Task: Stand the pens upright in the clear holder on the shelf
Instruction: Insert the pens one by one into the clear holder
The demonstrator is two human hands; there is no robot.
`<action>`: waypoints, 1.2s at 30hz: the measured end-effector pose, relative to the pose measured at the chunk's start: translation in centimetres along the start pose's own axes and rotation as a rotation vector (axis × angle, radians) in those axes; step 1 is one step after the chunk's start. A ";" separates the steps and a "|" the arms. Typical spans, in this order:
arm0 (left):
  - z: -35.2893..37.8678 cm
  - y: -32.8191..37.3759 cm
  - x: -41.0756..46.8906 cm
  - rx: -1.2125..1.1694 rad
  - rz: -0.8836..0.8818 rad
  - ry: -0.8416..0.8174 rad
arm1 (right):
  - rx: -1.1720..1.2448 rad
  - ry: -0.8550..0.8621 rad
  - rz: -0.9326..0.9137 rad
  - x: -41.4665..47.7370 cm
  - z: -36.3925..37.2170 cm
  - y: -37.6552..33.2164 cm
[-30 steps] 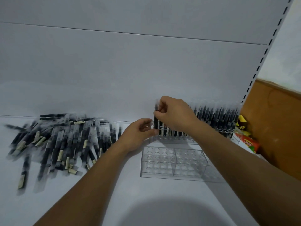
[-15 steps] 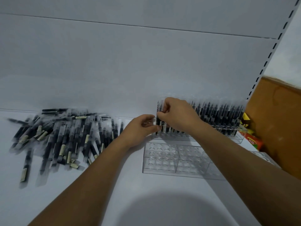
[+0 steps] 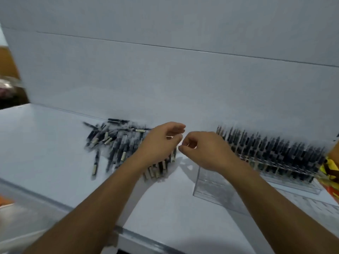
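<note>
A: What sits at the far left of the frame?

B: A blurred orange object (image 3: 5,200) at the lower left edge, below the white shelf (image 3: 45,143). I cannot tell what it is. Behind the shelf rises a plain white back panel (image 3: 165,79).

A: And the pens?

B: A heap of loose pens (image 3: 113,142) lies flat on the shelf, left of centre, against the foot of the panel (dark barrels, pale ends, pointing every which way).

A: Where is the left hand?

B: The left hand (image 3: 161,142) hovers over the right end of that heap, palm down. Its fingers are loosely curled and a little spread, and nothing shows in them.

A: The right one?

B: The right hand (image 3: 205,149) is just beside it, at the centre of the frame, back of the hand up. Its forefinger and thumb curl toward each other, but with the blur I cannot tell whether they pinch anything.

A: Do the hands touch?

B: Their fingertips are near, with a sliver of white between them.

A: The holder?

B: The clear holder (image 3: 216,186) stands on the shelf right of centre, partly under the right forearm. Its near cells show bare plastic. The far rows are packed with standing pens (image 3: 275,149), upright, pointed ends up, running toward the right edge.

A: Anything beyond?

B: A yellow and red packet (image 3: 330,167) at the right edge, just beside the holder.
</note>
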State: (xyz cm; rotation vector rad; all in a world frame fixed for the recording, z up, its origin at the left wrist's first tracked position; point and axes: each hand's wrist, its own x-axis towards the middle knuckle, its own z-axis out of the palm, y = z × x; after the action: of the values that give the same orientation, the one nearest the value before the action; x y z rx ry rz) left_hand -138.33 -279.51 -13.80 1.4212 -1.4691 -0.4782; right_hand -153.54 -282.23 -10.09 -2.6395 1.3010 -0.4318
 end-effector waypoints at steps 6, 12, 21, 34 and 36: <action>-9.3 -4.4 -6.0 0.277 -0.199 0.392 | 0.039 -0.047 -0.220 0.3 6.3 -6.6; -13.5 -7.1 -8.9 0.461 -0.442 0.358 | 0.067 -0.055 -0.309 0.7 10.6 -8.0; -12.2 -7.1 -8.2 0.697 -0.528 0.158 | 0.076 0.143 -0.347 1.3 12.2 -7.4; -13.3 -5.8 -6.3 0.723 -0.699 0.050 | 0.178 0.102 -0.289 1.6 11.6 -7.5; -13.4 -6.0 -6.7 0.550 -0.702 0.123 | 0.225 0.095 -0.264 1.6 11.4 -7.4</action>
State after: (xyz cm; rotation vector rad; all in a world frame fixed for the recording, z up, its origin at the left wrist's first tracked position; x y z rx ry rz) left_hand -125.33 -270.18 -15.51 2.3782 -1.0023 -0.4069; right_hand -143.33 -278.75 -18.54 -2.6305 0.8669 -0.7032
